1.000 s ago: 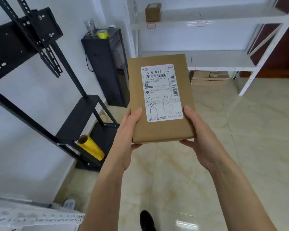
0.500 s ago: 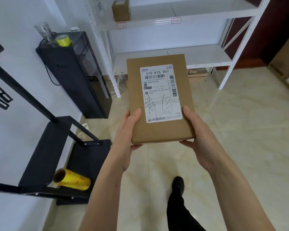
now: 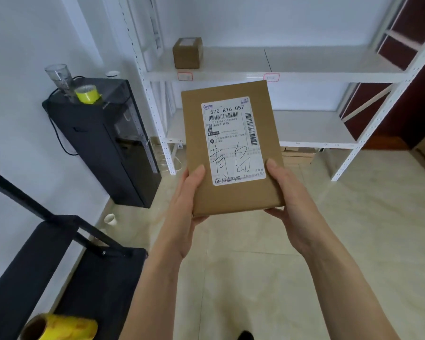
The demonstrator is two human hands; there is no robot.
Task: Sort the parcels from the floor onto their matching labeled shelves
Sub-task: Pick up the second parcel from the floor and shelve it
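A flat brown cardboard parcel [image 3: 231, 192] with a white shipping label and handwritten characters is held upright in front of me. My left hand [image 3: 185, 197] grips its lower left edge and my right hand [image 3: 288, 190] grips its lower right edge. Behind it stands a white metal shelf unit [image 3: 304, 76] with small red-bordered labels on the front rim. One small brown box [image 3: 187, 53] sits at the left end of the upper shelf. The lower shelf [image 3: 312, 130] holds nothing I can see.
A black cabinet [image 3: 103, 143] with a glass and a yellow tape roll [image 3: 86, 94] stands left of the shelves. A black stand [image 3: 59, 253] and a yellow roll [image 3: 62, 327] fill the lower left. Flat cartons [image 3: 297, 155] lie under the shelves. Beige tiled floor [image 3: 353, 241] lies ahead.
I have moved closer to the white shelves and my view has swung left to right, so the shelf unit looms larger. Both hands keep the same hold on the parcel.
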